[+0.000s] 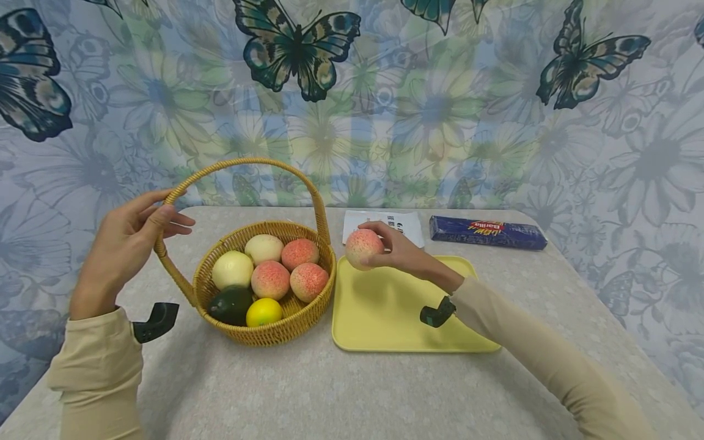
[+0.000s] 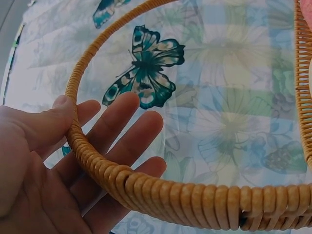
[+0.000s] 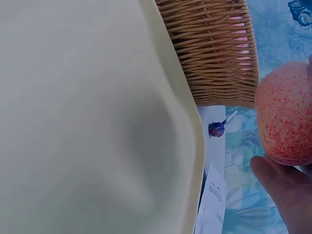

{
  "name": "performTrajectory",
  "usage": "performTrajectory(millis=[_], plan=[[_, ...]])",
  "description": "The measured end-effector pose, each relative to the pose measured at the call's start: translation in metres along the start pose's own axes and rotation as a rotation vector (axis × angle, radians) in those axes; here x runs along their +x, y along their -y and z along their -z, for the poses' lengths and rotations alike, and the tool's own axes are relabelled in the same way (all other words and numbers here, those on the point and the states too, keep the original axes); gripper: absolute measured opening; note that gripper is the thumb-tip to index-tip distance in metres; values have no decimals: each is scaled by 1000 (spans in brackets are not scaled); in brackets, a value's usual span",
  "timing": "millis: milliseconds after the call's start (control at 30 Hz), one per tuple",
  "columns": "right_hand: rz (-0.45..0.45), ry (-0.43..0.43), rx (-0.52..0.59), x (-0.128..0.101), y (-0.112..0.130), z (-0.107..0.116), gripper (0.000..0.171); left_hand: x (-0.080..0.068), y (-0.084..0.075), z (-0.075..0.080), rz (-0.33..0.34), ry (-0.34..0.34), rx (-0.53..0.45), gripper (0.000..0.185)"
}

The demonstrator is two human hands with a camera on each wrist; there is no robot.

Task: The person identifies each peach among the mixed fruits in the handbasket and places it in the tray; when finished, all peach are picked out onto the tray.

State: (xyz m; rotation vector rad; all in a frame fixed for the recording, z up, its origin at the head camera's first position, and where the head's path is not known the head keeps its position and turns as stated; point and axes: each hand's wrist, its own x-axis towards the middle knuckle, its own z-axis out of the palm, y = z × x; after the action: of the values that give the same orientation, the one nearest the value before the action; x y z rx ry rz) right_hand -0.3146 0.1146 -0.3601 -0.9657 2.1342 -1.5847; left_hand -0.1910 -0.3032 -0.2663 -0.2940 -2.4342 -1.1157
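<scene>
A pink peach (image 1: 364,249) is in my right hand (image 1: 400,249), gripped between thumb and fingers above the far left part of a yellow tray (image 1: 407,333). In the right wrist view the same peach (image 3: 286,114) is partly cut off by the frame's edge. My left hand (image 1: 123,235) holds the wrapped handle (image 1: 247,161) of a wicker basket (image 1: 261,336), thumb on one side and fingers behind. Inside the basket lie several peaches (image 1: 271,280), two pale round fruits (image 1: 233,270), a dark green avocado (image 1: 231,305) and a yellow lemon (image 1: 264,312).
Behind the tray lies a white printed sheet (image 1: 409,227). To its right is a blue Barilla box (image 1: 488,233). A small wrapped lollipop (image 3: 217,128) shows past the tray in the right wrist view. A butterfly-patterned curtain (image 1: 352,140) hangs behind the table (image 1: 275,397).
</scene>
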Motion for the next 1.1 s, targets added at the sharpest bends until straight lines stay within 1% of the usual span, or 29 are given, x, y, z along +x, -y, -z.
performTrajectory(millis=[67, 267, 333, 433, 600, 733, 900, 1100], plan=[[-11, -6, -14, -1, 1, -1, 65, 0, 0, 0, -3, -1, -4, 39], [-57, 0, -68, -11, 17, -7, 64, 0, 0, 0, -6, -1, -8, 37], [-68, 4, -79, -11, 15, -7, 65, 0, 0, 0, -5, 0, -8, 37], [-86, 2, -96, -9, 2, -6, 67, 0, 0, 0, -2, 1, -7, 38], [-80, -9, -120, -4, -18, -5, 70, -1, 0, 0, 2, 1, -5, 38], [-61, -11, -128, -2, -24, -3, 70, 0, 0, 0, 3, 3, -6, 38], [-73, -17, -152, -2, -27, -3, 70, 0, 1, 1, 0, 1, -11, 37], [-78, -10, -123, 0, -31, -4, 73, -1, 1, 1, -3, -2, -15, 37]])
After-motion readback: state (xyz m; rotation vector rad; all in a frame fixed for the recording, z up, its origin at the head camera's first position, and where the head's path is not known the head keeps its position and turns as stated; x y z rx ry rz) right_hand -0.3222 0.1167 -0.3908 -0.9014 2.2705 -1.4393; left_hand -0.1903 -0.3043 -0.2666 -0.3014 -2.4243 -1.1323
